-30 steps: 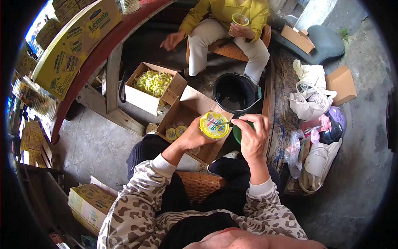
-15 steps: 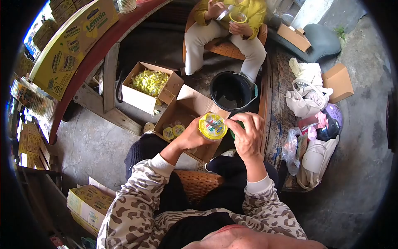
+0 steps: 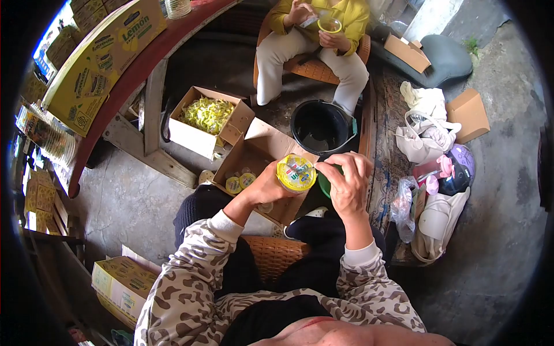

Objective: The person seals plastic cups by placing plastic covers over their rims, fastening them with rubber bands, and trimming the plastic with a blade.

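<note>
My left hand (image 3: 264, 189) is wrapped round a clear plastic drink cup (image 3: 296, 173) with a printed yellow film lid that faces up at me. Thumb and index finger of my right hand (image 3: 351, 185) pinch at the right edge of that lid; its other fingers are curled. The exact bit between the fingertips is too small to make out. Just below the cup lies an open cardboard box (image 3: 271, 137), where several yellow-lidded cups (image 3: 240, 183) sit at the near left. Part of a green object (image 3: 325, 185) shows behind my right hand.
A carton (image 3: 193, 135) of yellow strips and a black bucket (image 3: 306, 118) stand ahead. Across from me another person (image 3: 314, 46) sits holding a cup. Bags (image 3: 441, 222) and a helmet (image 3: 461, 167) lie at the right; a red-edged table (image 3: 124, 86) with lemon cartons stands left.
The cup's lid has tilted and turned slightly in my left hand. My right fingers stay at its edge, with the hand shifted a little. The other person barely moves.
</note>
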`<state>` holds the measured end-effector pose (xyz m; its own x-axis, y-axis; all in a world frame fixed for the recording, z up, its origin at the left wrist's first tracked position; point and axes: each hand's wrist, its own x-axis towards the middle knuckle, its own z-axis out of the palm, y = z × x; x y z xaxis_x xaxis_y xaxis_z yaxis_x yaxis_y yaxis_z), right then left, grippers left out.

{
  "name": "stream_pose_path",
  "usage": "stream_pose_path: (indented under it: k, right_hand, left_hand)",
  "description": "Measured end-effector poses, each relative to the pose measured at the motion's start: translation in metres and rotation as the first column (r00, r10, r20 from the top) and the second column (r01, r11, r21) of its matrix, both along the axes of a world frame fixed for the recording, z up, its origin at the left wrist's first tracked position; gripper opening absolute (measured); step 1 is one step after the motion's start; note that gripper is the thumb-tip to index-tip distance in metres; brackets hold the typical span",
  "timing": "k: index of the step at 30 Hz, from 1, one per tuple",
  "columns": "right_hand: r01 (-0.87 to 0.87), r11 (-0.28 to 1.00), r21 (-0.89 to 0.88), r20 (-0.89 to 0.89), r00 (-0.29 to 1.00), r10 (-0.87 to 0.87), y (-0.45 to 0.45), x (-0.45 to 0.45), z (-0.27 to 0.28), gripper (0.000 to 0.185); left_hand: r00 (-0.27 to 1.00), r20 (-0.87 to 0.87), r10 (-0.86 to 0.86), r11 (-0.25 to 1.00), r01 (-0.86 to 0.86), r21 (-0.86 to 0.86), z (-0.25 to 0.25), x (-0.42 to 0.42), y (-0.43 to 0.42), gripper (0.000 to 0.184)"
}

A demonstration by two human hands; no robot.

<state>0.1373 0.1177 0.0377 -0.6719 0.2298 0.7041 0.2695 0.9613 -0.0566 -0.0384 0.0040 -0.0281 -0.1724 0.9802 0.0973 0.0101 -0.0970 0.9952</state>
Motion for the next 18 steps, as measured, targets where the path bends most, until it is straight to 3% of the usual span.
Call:
stream_pose_path:
  k: [18]
  right_hand:
    - [0.005, 0.999, 0.036, 0.023, 1.000, -0.006, -0.002, -0.003, 0.003, 0.017]
  left_hand:
    - [0.999, 0.032, 0.009, 0.999, -0.010, 0.031, 0.000, 0.002, 0.000, 0.061]
